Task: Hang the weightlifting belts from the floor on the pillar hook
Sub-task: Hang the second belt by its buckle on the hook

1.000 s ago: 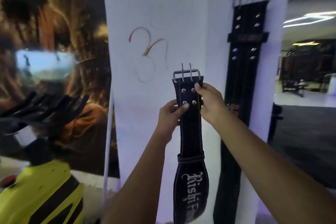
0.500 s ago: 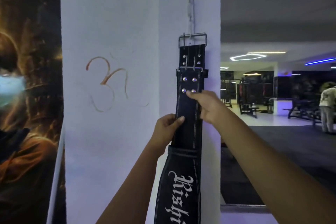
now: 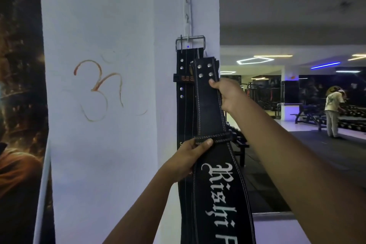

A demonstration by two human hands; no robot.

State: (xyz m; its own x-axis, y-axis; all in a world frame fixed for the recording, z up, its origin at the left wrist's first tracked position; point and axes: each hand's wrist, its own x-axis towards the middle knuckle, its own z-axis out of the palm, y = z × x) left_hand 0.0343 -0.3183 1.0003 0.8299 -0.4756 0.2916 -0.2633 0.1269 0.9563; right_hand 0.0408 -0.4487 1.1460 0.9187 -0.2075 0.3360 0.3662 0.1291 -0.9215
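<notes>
Two hands grip one black belt: the right hand (image 3: pixel 227 93) pinches it below four rivets, the left hand (image 3: pixel 190 156) clasps its stitched loop. Behind it, a second belt (image 3: pixel 185 105) hangs by its buckle (image 3: pixel 190 42) from the hook rail (image 3: pixel 187 6) on the white pillar (image 3: pixel 103 144).

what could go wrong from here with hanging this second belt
1. The held belt tops out below the hook rack, and its buckle is not visible, so it may miss a prong and drop.
2. The hung belt hangs only by its metal buckle; pushing up against it could knock it off.
3. The right hand and left hand pinch only the edges, so the heavy lower part could slip.
</notes>
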